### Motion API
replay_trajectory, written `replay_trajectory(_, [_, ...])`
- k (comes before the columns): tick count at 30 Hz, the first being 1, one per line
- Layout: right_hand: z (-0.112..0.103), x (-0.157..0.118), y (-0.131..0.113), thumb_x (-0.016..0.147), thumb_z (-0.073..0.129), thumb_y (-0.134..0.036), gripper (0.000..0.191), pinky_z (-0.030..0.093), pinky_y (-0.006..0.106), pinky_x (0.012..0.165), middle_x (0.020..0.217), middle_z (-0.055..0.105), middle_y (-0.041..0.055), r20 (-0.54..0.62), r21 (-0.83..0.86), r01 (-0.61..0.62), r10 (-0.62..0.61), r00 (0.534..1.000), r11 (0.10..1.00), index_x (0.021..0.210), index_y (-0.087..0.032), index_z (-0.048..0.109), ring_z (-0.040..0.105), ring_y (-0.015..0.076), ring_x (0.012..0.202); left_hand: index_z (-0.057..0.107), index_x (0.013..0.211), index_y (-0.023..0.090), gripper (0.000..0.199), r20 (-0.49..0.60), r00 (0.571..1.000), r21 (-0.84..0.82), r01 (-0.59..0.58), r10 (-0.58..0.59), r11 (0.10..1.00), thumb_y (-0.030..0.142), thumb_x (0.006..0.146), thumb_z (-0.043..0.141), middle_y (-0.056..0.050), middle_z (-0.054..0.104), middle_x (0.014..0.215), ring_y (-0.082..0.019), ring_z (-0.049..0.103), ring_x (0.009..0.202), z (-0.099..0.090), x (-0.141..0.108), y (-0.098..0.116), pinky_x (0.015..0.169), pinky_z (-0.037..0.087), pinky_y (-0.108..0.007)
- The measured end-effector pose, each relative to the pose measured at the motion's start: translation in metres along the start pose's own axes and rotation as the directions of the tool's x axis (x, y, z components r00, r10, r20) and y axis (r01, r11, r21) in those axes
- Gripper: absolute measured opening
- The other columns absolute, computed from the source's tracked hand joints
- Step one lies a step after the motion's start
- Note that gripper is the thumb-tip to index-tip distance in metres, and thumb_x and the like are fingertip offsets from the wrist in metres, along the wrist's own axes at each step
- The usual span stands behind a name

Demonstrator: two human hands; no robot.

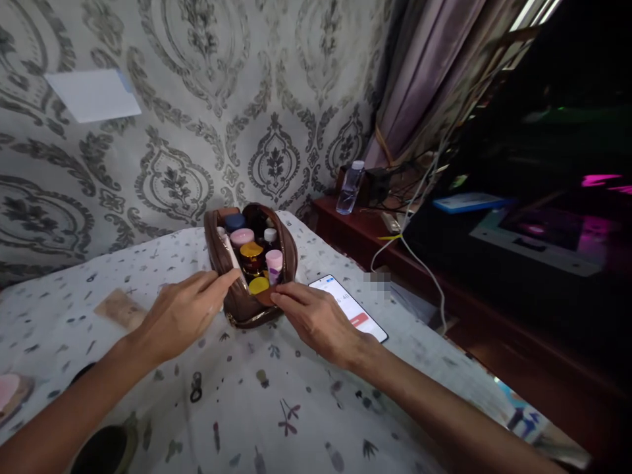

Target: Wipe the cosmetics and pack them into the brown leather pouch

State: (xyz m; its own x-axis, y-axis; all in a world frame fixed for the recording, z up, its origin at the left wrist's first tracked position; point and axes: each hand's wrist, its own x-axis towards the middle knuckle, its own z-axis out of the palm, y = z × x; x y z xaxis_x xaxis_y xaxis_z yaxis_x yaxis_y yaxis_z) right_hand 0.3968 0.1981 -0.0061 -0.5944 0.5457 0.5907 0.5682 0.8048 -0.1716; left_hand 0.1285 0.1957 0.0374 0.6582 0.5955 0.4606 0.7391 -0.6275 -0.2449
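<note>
Left hand: here the left hand (185, 316) is held over the bag's left rim, fingers together, beside a pale tube (227, 250); whether anything is gripped cannot be told.
Right hand: over at the near right rim, the bag's brown edge is pinched between thumb and fingers of the right hand (320, 322).
Bag: the brown bag (251, 316) is set between the hands, unzipped, its mouth open.
Contents: a gold-lidded jar (251, 253) is seen mid-bag, with a pink-lidded jar (241, 237) and blue lid (234, 222) behind, a pink container (274, 263) to the right, and a yellow lid (259, 285) in front.
Phone: its lit screen is turned up, the phone (348, 306) lying just beyond the right hand.
Cloth: all this is carried on a white patterned cloth (257, 388); a blurred beige item (120, 309) is laid near the left hand.
Bottle: a clear bottle (350, 191) is stood on the red-brown furniture (328, 217).
Wall: a white sheet (93, 95) is seen against the patterned wall (247, 85).
</note>
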Motion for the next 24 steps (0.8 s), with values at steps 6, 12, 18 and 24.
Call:
replay_trajectory(6, [-0.002, 0.0, 0.0, 0.099, 0.043, -0.005, 0.027, 0.058, 0.029, 0.071, 0.109, 0.072, 0.0115, -0.014, 0.04, 0.001, 0.0, 1.0, 0.999, 0.11, -0.015, 0.065, 0.072, 0.0191, 0.09, 0.053, 0.141, 0.016, 0.041, -0.005, 1.0, -0.007, 0.01, -0.01, 1.0, 0.025, 0.105, 0.035, -0.006, 0.068, 0.086, -0.016, 0.064, 0.068, 0.002, 0.003, 0.001, 0.049, 0.037, -0.024])
replay_trajectory(12, [-0.002, 0.001, 0.001, 0.102, 0.042, -0.012, 0.03, 0.063, 0.032, 0.079, 0.114, 0.071, 0.011, -0.022, 0.097, -0.049, 0.052, 0.998, 0.994, 0.118, -0.018, 0.066, 0.073, 0.0191, 0.095, 0.05, 0.146, 0.022, 0.045, 0.055, 0.987, -0.132, 0.158, -0.152, 0.979, 0.027, 0.104, 0.035, -0.004, 0.072, 0.09, -0.015, 0.063, 0.067, -0.013, -0.012, 0.001, 0.054, 0.041, -0.023])
replay_trajectory(18, [0.001, 0.002, 0.003, 0.1, 0.049, -0.023, 0.03, 0.064, 0.037, 0.078, 0.116, 0.071, 0.0098, -0.09, 0.13, -0.073, 0.085, 0.992, 0.989, 0.126, -0.022, 0.065, 0.074, 0.0216, 0.09, 0.067, 0.123, 0.019, 0.041, 0.109, 0.75, -0.242, 0.657, -0.653, 0.714, 0.039, 0.097, 0.043, -0.002, 0.07, 0.086, -0.015, 0.057, 0.065, -0.07, -0.084, -0.051, 0.057, 0.042, -0.023])
replay_trajectory(24, [0.003, 0.012, -0.003, 0.101, 0.045, -0.045, 0.037, 0.061, 0.037, 0.06, 0.118, 0.07, 0.0121, -0.11, 0.017, -0.103, 0.104, 0.988, 0.995, 0.126, -0.024, 0.063, 0.069, 0.0191, 0.063, 0.071, 0.102, 0.017, 0.034, -0.125, 0.37, -0.207, 0.898, -0.921, 0.389, 0.039, 0.087, 0.049, -0.004, 0.069, 0.086, -0.018, 0.058, 0.073, -0.132, -0.206, -0.129, 0.065, 0.045, -0.026])
